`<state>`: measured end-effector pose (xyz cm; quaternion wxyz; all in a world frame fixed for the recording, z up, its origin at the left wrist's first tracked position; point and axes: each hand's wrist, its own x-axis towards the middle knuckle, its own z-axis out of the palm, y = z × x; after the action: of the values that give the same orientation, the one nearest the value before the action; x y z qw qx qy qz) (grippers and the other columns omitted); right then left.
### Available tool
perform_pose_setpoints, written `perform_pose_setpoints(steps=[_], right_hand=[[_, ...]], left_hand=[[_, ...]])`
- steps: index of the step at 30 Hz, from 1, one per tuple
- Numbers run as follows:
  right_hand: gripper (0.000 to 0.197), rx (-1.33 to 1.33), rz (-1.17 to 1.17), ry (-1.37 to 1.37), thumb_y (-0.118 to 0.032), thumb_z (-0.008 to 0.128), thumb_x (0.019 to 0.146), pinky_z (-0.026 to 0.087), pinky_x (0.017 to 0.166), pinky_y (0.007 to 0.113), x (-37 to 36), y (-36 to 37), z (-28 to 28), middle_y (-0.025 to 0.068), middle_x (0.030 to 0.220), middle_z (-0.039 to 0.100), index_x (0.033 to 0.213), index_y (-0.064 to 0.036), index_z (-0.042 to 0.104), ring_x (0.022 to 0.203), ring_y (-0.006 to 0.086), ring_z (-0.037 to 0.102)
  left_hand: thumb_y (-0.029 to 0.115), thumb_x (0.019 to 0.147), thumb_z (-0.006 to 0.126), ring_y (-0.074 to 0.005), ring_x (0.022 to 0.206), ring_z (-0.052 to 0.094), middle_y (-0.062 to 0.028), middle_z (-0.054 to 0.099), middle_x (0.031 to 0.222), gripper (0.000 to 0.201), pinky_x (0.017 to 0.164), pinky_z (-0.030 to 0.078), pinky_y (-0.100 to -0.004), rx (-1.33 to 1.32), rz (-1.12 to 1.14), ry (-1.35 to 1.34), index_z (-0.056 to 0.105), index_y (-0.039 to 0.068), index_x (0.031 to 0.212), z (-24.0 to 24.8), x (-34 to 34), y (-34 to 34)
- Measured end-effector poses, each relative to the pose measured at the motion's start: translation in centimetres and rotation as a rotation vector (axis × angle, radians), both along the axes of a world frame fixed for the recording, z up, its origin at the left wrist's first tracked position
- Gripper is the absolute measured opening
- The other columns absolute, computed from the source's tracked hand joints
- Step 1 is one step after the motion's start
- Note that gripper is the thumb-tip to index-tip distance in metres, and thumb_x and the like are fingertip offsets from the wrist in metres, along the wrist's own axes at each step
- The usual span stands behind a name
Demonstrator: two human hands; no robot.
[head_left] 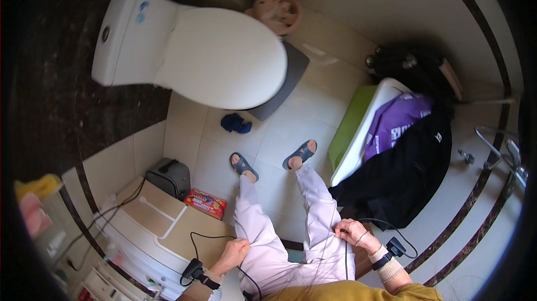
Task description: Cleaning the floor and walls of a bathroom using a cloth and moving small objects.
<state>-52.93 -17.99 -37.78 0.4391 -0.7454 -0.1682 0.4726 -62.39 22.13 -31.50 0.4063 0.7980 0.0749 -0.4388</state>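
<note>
Pale pinkish-white trousers [321,206] cover my legs. At the outer side of my left thigh, my left hand [232,253] is closed with its fingers curled in on the trouser cloth. My right hand [353,233] pinches the cloth on the outer side of my right leg, and creases run toward its fingers. Both wrists wear a dark strap with a small black device, and thin black cables hang from them past my hands. Grey-blue slippers [244,168] are on my feet, which stand apart on the tiles.
Ahead is a white toilet [224,57] with its lid down. A pink waste basket [288,13] stands behind it; a dark blue cloth [235,123] lies before it. Right: a green-and-white tub [349,125] with a purple bag and black garment. Left: a beige-topped cabinet [196,239] and red box [206,204].
</note>
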Motion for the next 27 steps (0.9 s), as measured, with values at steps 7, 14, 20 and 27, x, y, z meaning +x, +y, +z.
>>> perform_pose_setpoints(steps=[7,14,20,27], right_hand=[[0.007,-0.201,0.306,0.322,-0.013,0.061,0.081,0.050,0.063,0.032,3.4,0.2,1.0,0.0083,0.071,0.064,0.085,-0.0072,0.060,0.071,0.0238,0.065],[0.022,-0.380,1.052,0.453,-0.033,0.058,0.076,0.049,0.062,0.037,11.5,12.1,-6.1,0.0107,0.074,0.064,0.086,-0.0144,0.064,0.071,0.0294,0.062],[0.018,-0.287,0.871,-0.346,-0.029,0.056,0.079,0.048,0.061,0.037,18.5,31.5,-14.0,0.0108,0.076,0.063,0.083,-0.0132,0.064,0.071,0.0306,0.061],[0.019,0.107,0.252,-0.362,-0.007,0.065,0.075,0.049,0.064,0.034,11.4,42.5,-37.2,0.0112,0.087,0.061,0.094,-0.0090,0.062,0.068,0.0235,0.060]], left_hand=[[0.014,0.081,0.054,-0.0238,0.056,0.054,-0.0142,0.053,0.064,0.013,0.053,0.041,-0.0362,-0.006,0.316,0.343,0.051,0.002,0.077,0.6,-8.5,4.8],[0.015,0.085,0.051,-0.0243,0.057,0.055,-0.0154,0.055,0.067,0.015,0.052,0.043,-0.0392,-0.105,0.334,0.284,0.053,0.002,0.080,-13.7,-2.6,12.1],[0.016,0.083,0.051,-0.0399,0.076,0.057,-0.0198,0.058,0.077,0.014,0.063,0.045,-0.0475,0.573,0.328,-0.479,0.052,0.003,0.083,-27.7,13.5,25.6],[0.014,0.079,0.055,-0.0362,0.086,0.057,-0.0179,0.057,0.092,0.020,0.073,0.046,-0.0429,0.364,0.156,-0.524,0.055,0.004,0.096,-46.3,14.2,32.2]])
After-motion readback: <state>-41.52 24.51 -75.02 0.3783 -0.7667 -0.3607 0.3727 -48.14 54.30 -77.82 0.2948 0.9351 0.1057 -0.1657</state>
